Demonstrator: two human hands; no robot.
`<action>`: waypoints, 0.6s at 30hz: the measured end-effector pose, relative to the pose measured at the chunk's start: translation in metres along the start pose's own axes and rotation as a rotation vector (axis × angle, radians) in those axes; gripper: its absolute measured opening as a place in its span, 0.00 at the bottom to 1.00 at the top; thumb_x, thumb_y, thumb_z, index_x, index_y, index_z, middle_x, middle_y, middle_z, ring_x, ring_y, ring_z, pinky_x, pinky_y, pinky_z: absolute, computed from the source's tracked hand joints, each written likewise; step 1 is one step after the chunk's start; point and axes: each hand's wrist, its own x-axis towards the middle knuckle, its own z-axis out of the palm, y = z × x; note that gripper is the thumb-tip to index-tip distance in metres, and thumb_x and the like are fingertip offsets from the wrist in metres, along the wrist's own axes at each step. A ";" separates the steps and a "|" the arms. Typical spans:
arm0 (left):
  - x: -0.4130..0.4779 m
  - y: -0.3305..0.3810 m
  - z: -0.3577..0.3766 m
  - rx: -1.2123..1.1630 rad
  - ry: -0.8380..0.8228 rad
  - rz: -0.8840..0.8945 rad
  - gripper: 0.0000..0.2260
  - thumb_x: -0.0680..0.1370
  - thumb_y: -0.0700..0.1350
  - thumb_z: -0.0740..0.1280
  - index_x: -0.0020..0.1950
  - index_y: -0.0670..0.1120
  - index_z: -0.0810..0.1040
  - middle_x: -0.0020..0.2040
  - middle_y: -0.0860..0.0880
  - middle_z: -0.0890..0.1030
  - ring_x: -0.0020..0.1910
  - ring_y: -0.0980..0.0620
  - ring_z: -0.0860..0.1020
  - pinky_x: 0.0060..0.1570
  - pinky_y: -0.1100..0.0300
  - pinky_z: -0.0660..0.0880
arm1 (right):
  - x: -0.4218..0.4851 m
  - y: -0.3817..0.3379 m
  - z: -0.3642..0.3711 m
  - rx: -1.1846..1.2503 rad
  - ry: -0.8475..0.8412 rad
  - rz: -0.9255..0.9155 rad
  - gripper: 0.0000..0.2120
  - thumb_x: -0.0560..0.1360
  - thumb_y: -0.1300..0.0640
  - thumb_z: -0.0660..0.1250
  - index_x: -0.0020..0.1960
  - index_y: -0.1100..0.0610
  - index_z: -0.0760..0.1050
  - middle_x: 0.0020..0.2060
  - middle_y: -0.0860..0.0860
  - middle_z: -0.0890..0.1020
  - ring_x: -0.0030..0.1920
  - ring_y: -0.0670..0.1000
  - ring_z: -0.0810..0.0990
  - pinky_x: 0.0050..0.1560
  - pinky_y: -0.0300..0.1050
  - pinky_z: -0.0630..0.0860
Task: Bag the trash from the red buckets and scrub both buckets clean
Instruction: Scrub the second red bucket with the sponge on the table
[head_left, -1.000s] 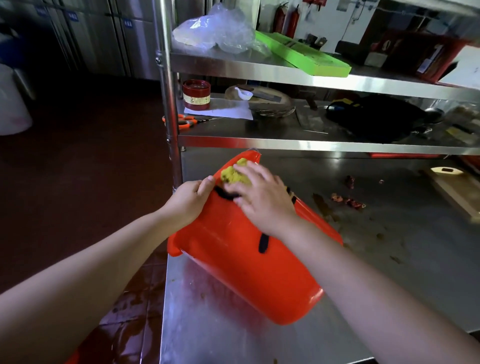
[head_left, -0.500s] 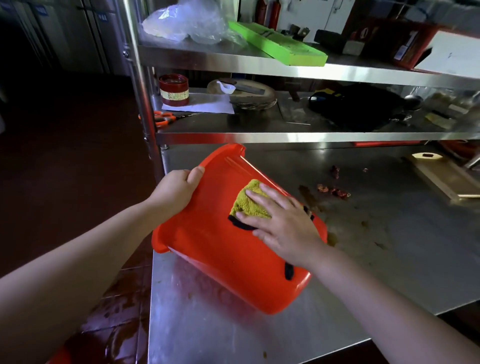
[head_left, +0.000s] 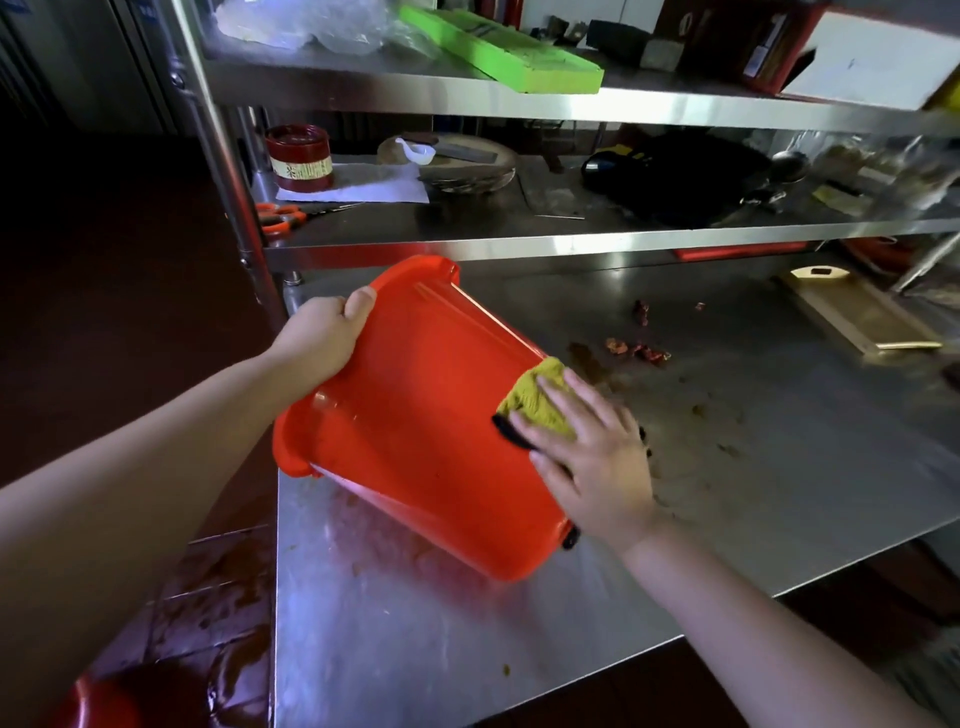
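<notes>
A red bucket (head_left: 415, 415) lies tilted on its side on the steel table (head_left: 467, 649), its rim toward the left. My left hand (head_left: 324, 335) grips the rim at the upper left. My right hand (head_left: 592, 457) presses a yellow-green cloth (head_left: 535, 395) with a black edge flat against the bucket's outer wall near its base, fingers spread. A second red bucket (head_left: 98, 701) shows partly on the floor at the bottom left.
Red and brown food scraps (head_left: 636, 351) and smears lie on the table right of the bucket. A wooden board (head_left: 852, 312) sits at the far right. The shelf above holds a red tin (head_left: 298, 158), orange scissors (head_left: 278, 215), a plate and dark items. The floor at left is wet.
My right hand has slid the cloth down the bucket's outer wall, from near the rim to near the base. My left hand kept its grip on the rim.
</notes>
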 end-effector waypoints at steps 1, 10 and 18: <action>0.001 0.002 0.000 0.003 -0.005 0.009 0.26 0.80 0.61 0.50 0.43 0.43 0.77 0.38 0.45 0.78 0.39 0.45 0.77 0.41 0.55 0.73 | -0.012 -0.001 0.003 0.001 0.020 -0.051 0.16 0.75 0.50 0.63 0.62 0.43 0.77 0.66 0.52 0.75 0.70 0.57 0.67 0.60 0.53 0.66; 0.012 0.011 0.006 -0.001 -0.016 -0.008 0.25 0.80 0.60 0.50 0.49 0.41 0.75 0.48 0.43 0.78 0.47 0.43 0.76 0.51 0.52 0.71 | 0.024 0.054 0.003 0.561 -0.084 0.625 0.16 0.78 0.51 0.62 0.65 0.42 0.73 0.71 0.47 0.66 0.72 0.46 0.60 0.70 0.41 0.56; 0.016 0.016 0.000 0.191 0.007 0.039 0.27 0.81 0.59 0.46 0.54 0.41 0.76 0.51 0.40 0.78 0.51 0.40 0.76 0.54 0.50 0.71 | -0.013 -0.001 0.001 0.101 -0.007 0.198 0.17 0.76 0.47 0.60 0.64 0.42 0.75 0.68 0.51 0.73 0.71 0.55 0.64 0.62 0.55 0.66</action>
